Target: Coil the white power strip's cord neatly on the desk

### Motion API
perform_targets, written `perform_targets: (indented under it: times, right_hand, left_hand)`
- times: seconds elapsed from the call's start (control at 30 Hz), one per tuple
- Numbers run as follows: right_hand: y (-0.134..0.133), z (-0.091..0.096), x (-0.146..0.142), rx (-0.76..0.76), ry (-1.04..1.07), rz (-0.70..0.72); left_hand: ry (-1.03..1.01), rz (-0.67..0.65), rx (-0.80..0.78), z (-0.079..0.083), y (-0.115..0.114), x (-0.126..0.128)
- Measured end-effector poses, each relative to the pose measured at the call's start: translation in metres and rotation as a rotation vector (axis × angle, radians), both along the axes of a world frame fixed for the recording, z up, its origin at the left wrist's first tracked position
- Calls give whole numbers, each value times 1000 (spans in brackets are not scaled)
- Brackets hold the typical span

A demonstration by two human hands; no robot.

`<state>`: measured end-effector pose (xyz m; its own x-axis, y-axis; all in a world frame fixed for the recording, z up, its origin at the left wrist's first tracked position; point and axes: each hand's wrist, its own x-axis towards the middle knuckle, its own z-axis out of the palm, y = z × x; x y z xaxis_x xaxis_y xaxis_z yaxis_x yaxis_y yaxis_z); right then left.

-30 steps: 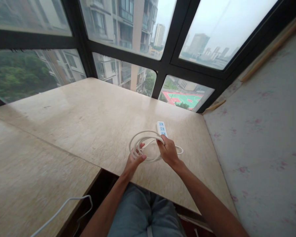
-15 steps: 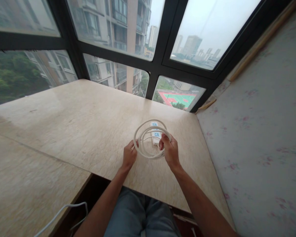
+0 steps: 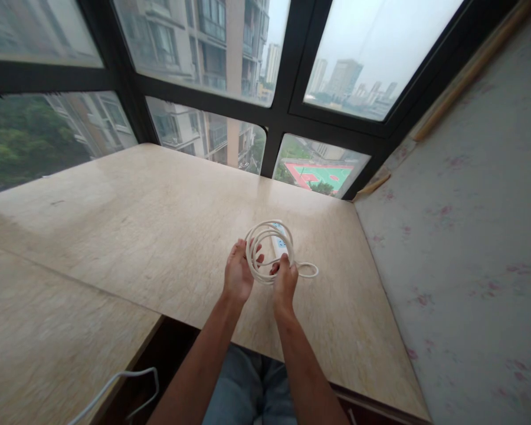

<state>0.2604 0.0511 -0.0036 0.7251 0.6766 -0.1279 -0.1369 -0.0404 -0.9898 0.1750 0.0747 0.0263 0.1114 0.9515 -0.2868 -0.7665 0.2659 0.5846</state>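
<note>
A white power strip [image 3: 279, 240] with blue sockets shows through the loops of its coiled white cord [image 3: 265, 236], held just above a beige stone ledge [image 3: 150, 218]. My left hand [image 3: 239, 273] holds the coil's left side, fingers curled around the loops. My right hand [image 3: 285, 282] pinches the coil's lower right part, close beside the left hand. One small loop of cord [image 3: 307, 270] sticks out to the right over the ledge.
Dark-framed windows [image 3: 283, 118] rise behind the ledge. A floral-papered wall [image 3: 469, 236] closes the right side. Another white cable [image 3: 115, 383] hangs at the lower left by the ledge's front edge. My legs in jeans [image 3: 248, 389] are below.
The coil has been gathered tighter and raised in front of the strip. My hands have come closer together, and my right hand has shifted left along the cord.
</note>
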Motion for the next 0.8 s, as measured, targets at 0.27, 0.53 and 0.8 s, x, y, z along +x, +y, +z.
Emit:
perform_targets:
  times: [0.27,0.53,0.8]
  right_hand:
    - [-5,-21,-8,-102,-167,23]
    - [-5,-13,-1,-188,-446,139]
    - [8,-2,-14,-231,-262,291]
  left_hand:
    - [390,-191,126,11,13,-31]
    - [718,-204,204,28,22,-44]
    - [627,-246,210,42,32,-38]
